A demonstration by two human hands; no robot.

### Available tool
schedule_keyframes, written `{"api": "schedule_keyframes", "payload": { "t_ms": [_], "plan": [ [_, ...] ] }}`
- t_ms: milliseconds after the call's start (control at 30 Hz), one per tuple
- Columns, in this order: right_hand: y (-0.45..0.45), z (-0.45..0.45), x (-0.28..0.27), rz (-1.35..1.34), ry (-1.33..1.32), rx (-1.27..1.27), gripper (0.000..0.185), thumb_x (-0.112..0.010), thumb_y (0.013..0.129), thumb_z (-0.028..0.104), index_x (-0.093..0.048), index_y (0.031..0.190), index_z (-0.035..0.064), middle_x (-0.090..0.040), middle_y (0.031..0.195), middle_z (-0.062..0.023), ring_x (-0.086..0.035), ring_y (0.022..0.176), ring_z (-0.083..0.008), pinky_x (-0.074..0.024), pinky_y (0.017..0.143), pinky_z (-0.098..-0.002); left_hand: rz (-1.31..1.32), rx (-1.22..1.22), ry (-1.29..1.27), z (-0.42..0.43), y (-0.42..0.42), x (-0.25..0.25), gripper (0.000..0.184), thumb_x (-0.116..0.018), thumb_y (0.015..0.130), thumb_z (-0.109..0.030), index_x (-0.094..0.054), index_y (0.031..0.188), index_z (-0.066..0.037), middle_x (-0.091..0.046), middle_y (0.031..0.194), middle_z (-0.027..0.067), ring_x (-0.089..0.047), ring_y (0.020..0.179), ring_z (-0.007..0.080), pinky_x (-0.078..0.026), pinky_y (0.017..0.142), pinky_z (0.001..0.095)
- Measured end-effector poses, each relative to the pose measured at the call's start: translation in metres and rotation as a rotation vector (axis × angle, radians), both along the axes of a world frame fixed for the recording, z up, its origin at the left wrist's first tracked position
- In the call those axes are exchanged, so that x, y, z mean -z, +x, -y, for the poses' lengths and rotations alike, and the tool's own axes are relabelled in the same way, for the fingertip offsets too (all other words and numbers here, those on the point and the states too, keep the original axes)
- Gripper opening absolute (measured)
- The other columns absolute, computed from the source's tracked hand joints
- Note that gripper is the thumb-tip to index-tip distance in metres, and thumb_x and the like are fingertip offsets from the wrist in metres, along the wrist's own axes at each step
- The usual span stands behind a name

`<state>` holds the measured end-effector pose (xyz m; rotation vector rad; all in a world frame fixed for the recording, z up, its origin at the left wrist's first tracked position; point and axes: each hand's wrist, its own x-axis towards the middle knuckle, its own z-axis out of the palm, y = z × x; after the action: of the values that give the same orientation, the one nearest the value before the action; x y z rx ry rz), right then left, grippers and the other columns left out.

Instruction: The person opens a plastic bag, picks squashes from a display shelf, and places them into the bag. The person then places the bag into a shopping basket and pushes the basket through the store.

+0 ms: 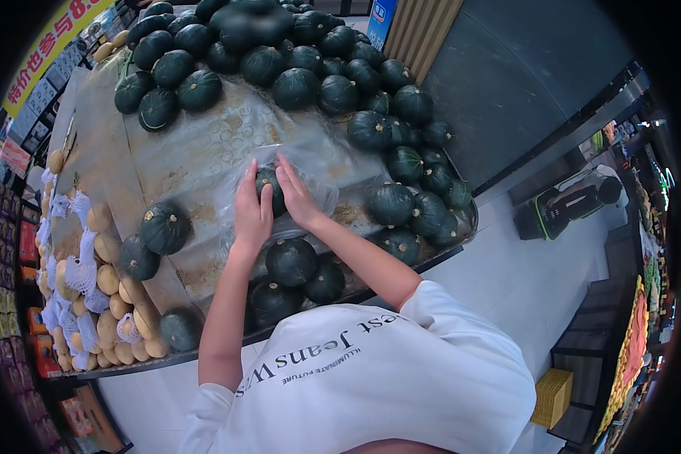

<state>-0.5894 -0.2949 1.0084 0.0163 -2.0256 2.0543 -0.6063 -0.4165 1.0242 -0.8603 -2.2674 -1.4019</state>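
A dark green squash [270,181] sits on the display stand with a clear plastic bag [318,191] spread around and under it. My left hand [252,204] lies against its left side, and my right hand [296,195] covers its right side. Both sets of fingers are nearly straight and point away from me, pressed on the squash between them. More dark green squashes [290,262] rest just below my wrists, near the front edge of the stand.
Many squashes [296,88] are heaped at the back and right of the stand. Yellowish melons [107,280], some in white foam nets, fill the left edge. A person [611,189] in dark clothing is at the right. A woven basket [552,397] stands lower right.
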Motion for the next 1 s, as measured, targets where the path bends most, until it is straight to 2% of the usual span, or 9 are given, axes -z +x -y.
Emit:
{"api": "schedule_keyframes", "payload": {
  "t_ms": [200,367,567,667,733,767,867,967,1000],
  "plan": [
    [0.013,-0.005,-0.007,0.017,0.135,-0.08,0.061,-0.031,0.098,0.041,-0.025,0.141,-0.0006,-0.028,0.145,-0.0222,-0.023,0.137,-0.0315,-0.0183,0.111,-0.0348,-0.195,-0.085,-0.169,0.006,0.016,-0.007,0.052,-0.054,0.088,-0.018,-0.038,0.132,0.003,-0.05,0.123,0.0234,-0.047,0.114,0.0379,-0.032,0.099,0.0433],
    [0.037,-0.015,-0.029,0.03,0.357,-0.145,0.06,-0.035,0.097,0.04,-0.028,0.141,-0.0008,-0.031,0.144,-0.0209,-0.027,0.135,-0.0314,-0.021,0.11,-0.0354,-0.093,-0.112,-0.359,0.016,0.032,-0.025,0.063,-0.055,0.086,-0.035,-0.034,0.138,-0.007,-0.05,0.127,0.0166,-0.042,0.121,0.0341,-0.012,0.107,0.0594],
    [0.057,-0.038,-0.049,-0.041,0.74,-0.336,0.056,-0.046,0.093,0.033,-0.034,0.138,0.0033,-0.038,0.14,-0.0187,-0.034,0.131,-0.0311,-0.023,0.11,-0.0366,-0.003,0.065,-0.448,0.043,0.044,-0.045,0.062,-0.06,0.081,-0.027,-0.038,0.137,-0.01,-0.052,0.125,0.0146,-0.049,0.116,0.0322,-0.013,0.108,0.0579],
    [0.072,-0.058,-0.064,-0.058,0.926,-0.498,0.057,-0.055,0.087,0.028,-0.038,0.137,0.0062,-0.042,0.137,-0.0177,-0.039,0.127,-0.0315,-0.0238,0.11,-0.0383,0.107,0.196,-0.548,0.062,0.049,-0.061,0.061,-0.06,0.076,-0.016,-0.041,0.134,-0.009,-0.054,0.121,0.0145,-0.053,0.11,0.0311,-0.018,0.107,0.0543],
    [0.081,-0.07,-0.064,-0.027,0.985,-0.534,0.059,-0.06,0.082,0.023,-0.04,0.136,0.0078,-0.043,0.136,-0.0173,-0.043,0.124,-0.031,-0.0235,0.11,-0.0425,0.049,0.171,-0.669,0.072,0.049,-0.06,0.061,-0.059,0.074,-0.01,-0.042,0.132,-0.008,-0.056,0.118,0.0155,-0.055,0.105,0.031,-0.031,0.1,0.0462],
    [0.085,-0.075,-0.067,-0.054,1.092,-0.526,0.059,-0.061,0.079,0.017,-0.042,0.134,0.0081,-0.047,0.133,-0.0149,-0.045,0.122,-0.0283,-0.0219,0.109,-0.0512,-0.01,0.135,-0.74,0.073,0.049,-0.058,0.061,-0.059,0.073,-0.007,-0.042,0.132,-0.008,-0.056,0.117,0.0163,-0.056,0.103,0.0312,-0.04,0.095,0.0408],
    [0.088,-0.08,-0.048,-0.076,1.143,-0.417,0.04,-0.059,0.078,0.013,-0.056,0.117,0.0075,-0.061,0.111,-0.0136,-0.056,0.107,-0.0284,-0.0195,0.107,-0.0581,-0.006,0.139,-0.781,0.071,0.051,-0.048,0.043,-0.057,0.074,-0.003,-0.054,0.117,-0.005,-0.061,0.104,0.0161,-0.057,0.096,0.0317,-0.046,0.083,0.0415],
    [0.081,-0.081,-0.051,0.081,1.493,-0.442,0.017,-0.057,0.078,0.01,-0.063,0.094,0.0072,-0.064,0.082,-0.011,-0.062,0.087,-0.0287,-0.0192,0.109,-0.0565,0.02,0.179,-0.865,0.066,0.046,-0.044,0.02,-0.057,0.077,-0.002,-0.061,0.097,-0.002,-0.062,0.092,0.0153,-0.059,0.087,0.0327,-0.047,0.076,0.0393],
    [0.081,-0.084,-0.051,-0.01,1.455,-0.385,0.012,-0.057,0.078,0.009,-0.062,0.088,0.0071,-0.063,0.076,-0.0107,-0.062,0.082,-0.0285,-0.0202,0.109,-0.0562,0.013,0.166,-0.786,0.062,0.047,-0.048,0.017,-0.056,0.078,-0.001,-0.062,0.093,-0.002,-0.061,0.087,0.0146,-0.059,0.084,0.0327,-0.047,0.078,0.0401]
  ]
}}
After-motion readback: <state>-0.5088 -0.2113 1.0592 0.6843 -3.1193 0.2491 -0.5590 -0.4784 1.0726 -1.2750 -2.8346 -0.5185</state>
